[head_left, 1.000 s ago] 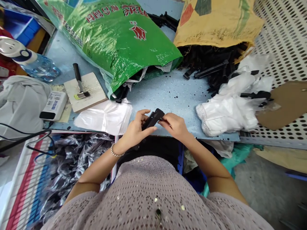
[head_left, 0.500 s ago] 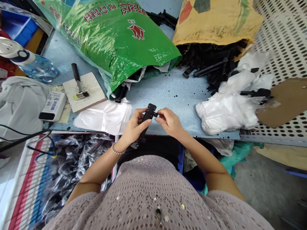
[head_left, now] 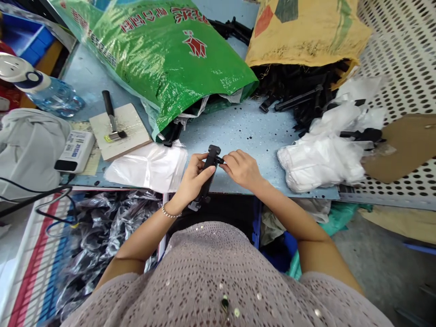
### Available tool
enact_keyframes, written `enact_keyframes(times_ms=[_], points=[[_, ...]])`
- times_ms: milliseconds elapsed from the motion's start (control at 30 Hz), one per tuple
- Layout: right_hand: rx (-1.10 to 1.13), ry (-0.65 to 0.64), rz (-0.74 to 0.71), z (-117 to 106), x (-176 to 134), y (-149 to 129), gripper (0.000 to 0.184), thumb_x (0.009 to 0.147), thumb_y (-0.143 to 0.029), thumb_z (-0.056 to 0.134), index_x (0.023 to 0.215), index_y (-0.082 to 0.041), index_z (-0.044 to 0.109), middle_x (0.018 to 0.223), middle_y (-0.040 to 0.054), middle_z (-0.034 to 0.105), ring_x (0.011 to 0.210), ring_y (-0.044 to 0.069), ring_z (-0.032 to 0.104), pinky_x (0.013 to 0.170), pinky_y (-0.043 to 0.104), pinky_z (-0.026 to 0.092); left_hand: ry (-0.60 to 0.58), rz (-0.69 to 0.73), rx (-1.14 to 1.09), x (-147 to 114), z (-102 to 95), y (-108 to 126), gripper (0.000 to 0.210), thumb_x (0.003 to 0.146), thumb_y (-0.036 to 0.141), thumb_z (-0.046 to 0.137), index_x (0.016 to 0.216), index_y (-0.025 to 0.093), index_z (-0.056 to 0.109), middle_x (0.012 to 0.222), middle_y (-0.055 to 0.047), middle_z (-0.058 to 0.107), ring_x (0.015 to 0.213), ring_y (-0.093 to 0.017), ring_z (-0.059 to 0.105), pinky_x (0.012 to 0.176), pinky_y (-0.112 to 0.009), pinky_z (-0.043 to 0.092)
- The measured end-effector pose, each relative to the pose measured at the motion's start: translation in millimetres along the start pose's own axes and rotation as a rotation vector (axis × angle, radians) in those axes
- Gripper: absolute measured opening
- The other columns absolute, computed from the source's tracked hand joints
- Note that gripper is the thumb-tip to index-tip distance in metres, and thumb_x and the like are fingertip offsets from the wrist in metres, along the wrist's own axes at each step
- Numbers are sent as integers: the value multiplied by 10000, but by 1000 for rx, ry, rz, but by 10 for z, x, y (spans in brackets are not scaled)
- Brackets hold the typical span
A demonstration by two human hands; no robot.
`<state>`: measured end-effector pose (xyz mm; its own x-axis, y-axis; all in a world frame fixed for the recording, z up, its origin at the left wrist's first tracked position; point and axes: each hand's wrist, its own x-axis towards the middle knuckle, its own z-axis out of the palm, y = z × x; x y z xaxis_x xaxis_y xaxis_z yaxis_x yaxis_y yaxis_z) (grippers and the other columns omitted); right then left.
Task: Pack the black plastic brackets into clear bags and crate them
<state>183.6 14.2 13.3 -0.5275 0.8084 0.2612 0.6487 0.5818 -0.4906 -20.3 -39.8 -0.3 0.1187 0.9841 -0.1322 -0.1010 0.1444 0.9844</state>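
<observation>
My left hand (head_left: 193, 180) is wrapped round a long black plastic holder (head_left: 205, 186), which looks like a phone clamp, with its thumb across the front. The holder stands at a slant over the table's front edge, top end leaning right. A small black knob (head_left: 220, 160) sticks out from its right side near the top. My right hand (head_left: 243, 170) pinches this knob between thumb and fingers. Below my left hand, the holder's lower end (head_left: 195, 205) hangs past the table edge. Close by on the left lie flat white plastic bags (head_left: 150, 165).
A green sack (head_left: 190, 63) and a yellow sack (head_left: 306, 32) with black parts (head_left: 303, 95) lie behind. White plastic bundles (head_left: 322, 159) are at right. A brush (head_left: 111, 113) rests on a board (head_left: 132, 131) at left, beside a water bottle (head_left: 57, 95). Wrapped pieces (head_left: 98, 236) fill a bin below.
My right hand has turned, its fingers more curled over the knob and its knuckles higher. The holder has tilted slightly more upright in my left hand.
</observation>
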Motion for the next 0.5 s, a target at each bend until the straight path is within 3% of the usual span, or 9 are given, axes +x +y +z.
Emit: enact_keyframes(times_ms=[67, 133, 200, 267, 333, 400, 500], points=[[-47, -8, -48, -12, 17, 23, 454, 1062, -534, 431, 805, -201, 601, 807, 122, 651, 780, 243, 575, 706, 379, 437, 3, 16, 50, -10, 33, 3, 472, 942, 479, 675, 1294, 227, 487, 785, 37, 570, 643, -133, 604, 569, -253, 471], [92, -8, 13, 41, 13, 18, 499, 1059, -576, 400, 754, -216, 561, 744, 90, 619, 722, 218, 561, 678, 359, 433, 24, 39, 98, -29, 76, -12, 470, 948, 469, 668, 1309, 229, 487, 815, 25, 581, 665, -133, 600, 588, -253, 478], [392, -33, 189, 130, -11, -6, 555, 1053, -646, 348, 730, -229, 520, 645, 31, 546, 608, 177, 509, 600, 320, 414, 34, 41, 116, -40, 99, -44, 486, 956, 478, 650, 1331, 228, 468, 831, 18, 595, 676, -140, 604, 594, -255, 483], [707, -143, 390, 197, -32, -12, 594, 1033, -711, 318, 729, -236, 504, 556, -23, 456, 494, 145, 421, 510, 288, 368, 37, 30, 144, -20, 87, -94, 476, 976, 495, 607, 1337, 221, 460, 805, 19, 598, 669, -150, 605, 600, -260, 480], [804, -291, 483, 188, -6, 51, 614, 1019, -732, 321, 741, -228, 534, 533, -26, 465, 462, 140, 415, 483, 277, 359, 54, 4, 258, 49, 52, -163, 415, 1006, 497, 544, 1299, 205, 509, 748, 19, 592, 648, -162, 599, 624, -272, 477], [558, -328, 453, 92, 111, 221, 566, 1039, -665, 360, 837, -205, 621, 676, 36, 626, 577, 168, 554, 569, 282, 429, 76, -45, 439, 173, 44, -250, 371, 1036, 463, 471, 1254, 184, 579, 715, -2, 608, 643, -187, 616, 671, -301, 491], [-90, -123, 476, -154, 488, 676, 419, 1083, -484, 383, 1245, -200, 646, 1134, 142, 724, 951, 271, 690, 789, 353, 488, 92, -105, 690, 404, 193, -396, 446, 1043, 376, 433, 1400, 140, 557, 799, -78, 703, 726, -261, 703, 768, -366, 536]])
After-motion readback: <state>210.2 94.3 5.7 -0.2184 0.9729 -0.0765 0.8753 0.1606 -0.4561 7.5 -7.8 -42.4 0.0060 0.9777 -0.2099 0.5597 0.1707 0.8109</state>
